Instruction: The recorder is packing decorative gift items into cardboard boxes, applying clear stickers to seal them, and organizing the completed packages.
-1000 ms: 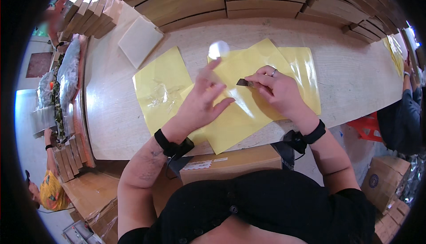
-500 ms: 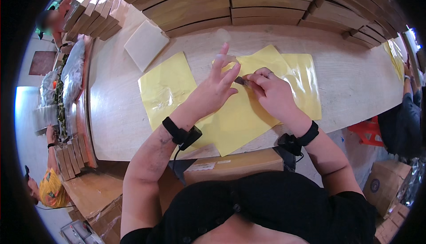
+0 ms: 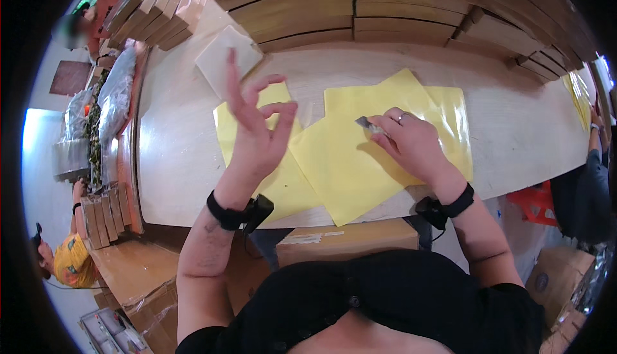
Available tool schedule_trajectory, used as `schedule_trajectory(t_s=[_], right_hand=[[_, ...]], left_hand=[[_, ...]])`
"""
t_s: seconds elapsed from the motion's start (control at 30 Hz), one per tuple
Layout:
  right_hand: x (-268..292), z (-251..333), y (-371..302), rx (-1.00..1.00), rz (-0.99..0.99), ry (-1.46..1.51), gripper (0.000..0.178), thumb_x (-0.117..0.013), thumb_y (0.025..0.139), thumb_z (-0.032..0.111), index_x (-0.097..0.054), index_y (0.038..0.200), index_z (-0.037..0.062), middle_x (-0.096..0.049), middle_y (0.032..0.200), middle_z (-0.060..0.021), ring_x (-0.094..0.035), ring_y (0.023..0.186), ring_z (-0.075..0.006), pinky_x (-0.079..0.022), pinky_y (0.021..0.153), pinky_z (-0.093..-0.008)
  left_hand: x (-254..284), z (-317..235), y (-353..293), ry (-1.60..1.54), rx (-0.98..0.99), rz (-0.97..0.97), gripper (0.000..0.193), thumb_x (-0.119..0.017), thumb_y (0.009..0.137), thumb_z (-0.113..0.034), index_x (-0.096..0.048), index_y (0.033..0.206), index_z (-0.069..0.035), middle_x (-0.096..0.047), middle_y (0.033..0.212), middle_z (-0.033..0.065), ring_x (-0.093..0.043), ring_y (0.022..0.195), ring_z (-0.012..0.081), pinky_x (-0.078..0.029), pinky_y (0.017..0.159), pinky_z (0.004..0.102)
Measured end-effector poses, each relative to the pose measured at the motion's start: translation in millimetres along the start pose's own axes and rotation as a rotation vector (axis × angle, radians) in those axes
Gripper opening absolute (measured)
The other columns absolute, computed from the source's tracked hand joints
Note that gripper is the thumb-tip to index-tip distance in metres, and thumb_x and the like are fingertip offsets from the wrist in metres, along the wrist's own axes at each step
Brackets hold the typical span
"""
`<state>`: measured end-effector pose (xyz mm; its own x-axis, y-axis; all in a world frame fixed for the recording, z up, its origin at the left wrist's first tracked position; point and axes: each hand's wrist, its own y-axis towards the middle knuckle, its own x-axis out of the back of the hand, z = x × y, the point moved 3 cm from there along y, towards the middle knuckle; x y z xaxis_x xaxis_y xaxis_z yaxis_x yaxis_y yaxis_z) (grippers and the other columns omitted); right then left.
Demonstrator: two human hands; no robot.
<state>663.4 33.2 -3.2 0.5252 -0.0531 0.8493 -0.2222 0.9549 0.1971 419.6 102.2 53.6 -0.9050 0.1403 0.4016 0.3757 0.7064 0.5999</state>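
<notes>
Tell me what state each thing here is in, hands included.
Left hand: raised; whether it holds anything is unclear
Right hand: closed on a small dark piece
Small dark piece: pinched
Yellow sheets: flat, overlapping
Pale square pad: lying down
Brown boxes: stacked
Black wristbands: fastened
Red stool: partly hidden

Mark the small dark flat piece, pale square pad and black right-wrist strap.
Dark piece [image 3: 363, 122], head view: exposed end.
Square pad [image 3: 216, 57], head view: left part.
Wrist strap [image 3: 461, 202], head view: outer band.
</notes>
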Motion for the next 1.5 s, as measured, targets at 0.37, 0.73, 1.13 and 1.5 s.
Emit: schedule_trajectory(t_s=[0.37,0.73,1.13,1.5], right_hand=[[50,93,44,0.501,-0.078,0.424,0.050,-0.077,0.081,0.036,-0.060,0.119,0.0091,-0.057,0.119,-0.0131,-0.053,0.114,-0.0335,-0.040,0.097,-0.0437],[69,87,15,0.083,0.263,0.703,0.014,-0.071,0.087,0.015,-0.063,0.088,0.0039,-0.058,0.082,-0.0030,-0.054,0.077,-0.0145,-0.043,0.074,-0.0265],[59,89,-21,-0.270,0.823,0.855,0.009,-0.071,0.088,0.009,-0.064,0.091,0.0046,-0.060,0.082,0.0026,-0.055,0.077,-0.0055,-0.045,0.071,-0.0204],[43,107,-22,-0.265,0.808,0.416,0.024,-0.075,0.082,0.019,-0.063,0.096,0.0040,-0.060,0.086,-0.0022,-0.056,0.083,-0.0120,-0.046,0.073,-0.0262]], left_hand=[[29,-85,-6,-0.459,0.499,-0.156,0.078,-0.045,0.101,-0.006,0.008,0.155,-0.026,-0.008,0.158,0.0173,-0.048,0.130,0.0361,-0.060,0.087,0.0439],[54,-104,-152,-0.039,0.267,0.250,0.128,-0.088,0.073,-0.012,0.010,0.156,-0.019,-0.032,0.147,0.0222,-0.047,0.131,0.0392,-0.047,0.105,0.0499],[27,-96,-154,-0.038,0.104,0.137,0.142,-0.091,0.067,-0.011,0.022,0.152,-0.028,-0.001,0.157,0.0260,-0.056,0.106,0.0272,-0.059,0.081,0.0337],[23,-90,-154,0.046,0.268,0.121,0.149,-0.092,0.062,-0.025,0.029,0.149,-0.033,-0.002,0.158,0.0243,-0.056,0.105,0.0225,-0.058,0.073,0.0305]])
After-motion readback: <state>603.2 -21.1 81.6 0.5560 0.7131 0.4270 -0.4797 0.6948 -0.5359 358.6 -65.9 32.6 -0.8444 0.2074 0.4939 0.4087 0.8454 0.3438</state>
